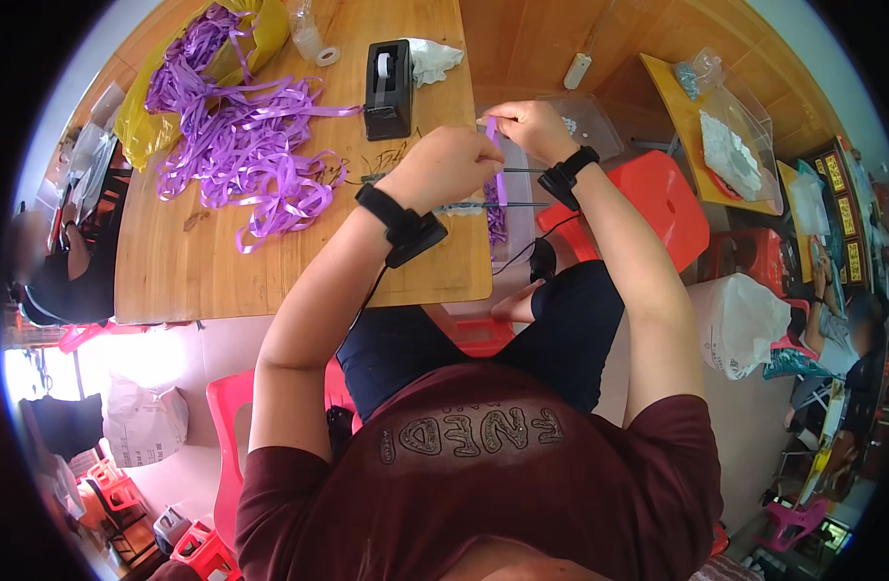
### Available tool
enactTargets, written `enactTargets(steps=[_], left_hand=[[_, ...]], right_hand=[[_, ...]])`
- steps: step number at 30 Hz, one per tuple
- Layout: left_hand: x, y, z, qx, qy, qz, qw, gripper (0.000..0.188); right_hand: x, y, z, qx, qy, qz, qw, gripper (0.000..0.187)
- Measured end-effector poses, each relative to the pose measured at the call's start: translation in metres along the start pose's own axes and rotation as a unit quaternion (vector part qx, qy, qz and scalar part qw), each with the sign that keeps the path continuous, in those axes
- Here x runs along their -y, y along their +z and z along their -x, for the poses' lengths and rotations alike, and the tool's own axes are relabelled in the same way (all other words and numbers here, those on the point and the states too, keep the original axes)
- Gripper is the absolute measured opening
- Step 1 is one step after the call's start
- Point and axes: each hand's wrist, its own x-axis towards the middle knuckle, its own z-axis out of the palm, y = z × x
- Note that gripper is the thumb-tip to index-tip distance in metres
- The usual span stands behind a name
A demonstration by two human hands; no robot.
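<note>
A purple ribbon (pixel 493 143) runs between my two hands just past the table's right edge. My right hand (pixel 533 128) pinches its upper end between thumb and fingers. My left hand (pixel 449 163), lower and to the left, has its fingers closed at the ribbon's side; their tips are partly hidden. Two thin dark rods (pixel 517 204) stick out past the table edge below my hands, the ribbon hanging by them. Beneath, a clear plastic bin (pixel 515 247) holds more purple ribbon pieces. Black bands with small boxes circle both wrists.
On the wooden table (pixel 406 281) lie a heap of purple ribbon (pixel 260 145), a yellow bag (pixel 139 126), a black tape dispenser (pixel 388 92), a tape roll (pixel 327 56) and white crumpled plastic (pixel 433 61). A red stool (pixel 662 208) stands at right. Other people sit at both sides.
</note>
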Motion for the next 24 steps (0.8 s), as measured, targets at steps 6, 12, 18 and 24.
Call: enactTargets(steps=[6,12,18,24], left_hand=[[0.02,0.018,-0.016,0.05,-0.016,-0.116,0.992,0.027],[0.02,0.015,-0.016,0.04,0.033,-0.103,0.993,0.027],[0.027,0.013,-0.013,0.06,-0.022,-0.081,0.995,0.03],[0.005,0.005,-0.016,0.097,-0.07,-0.058,0.991,0.031]], right_hand=[[-0.022,0.019,0.023,0.131,0.091,-0.037,0.987,0.026],[-0.037,0.047,0.073,0.141,0.186,-0.192,0.953,0.017],[-0.017,0.074,0.115,0.195,0.342,-0.168,0.904,0.026],[-0.027,0.082,0.146,0.054,0.283,-0.407,0.867,0.027]])
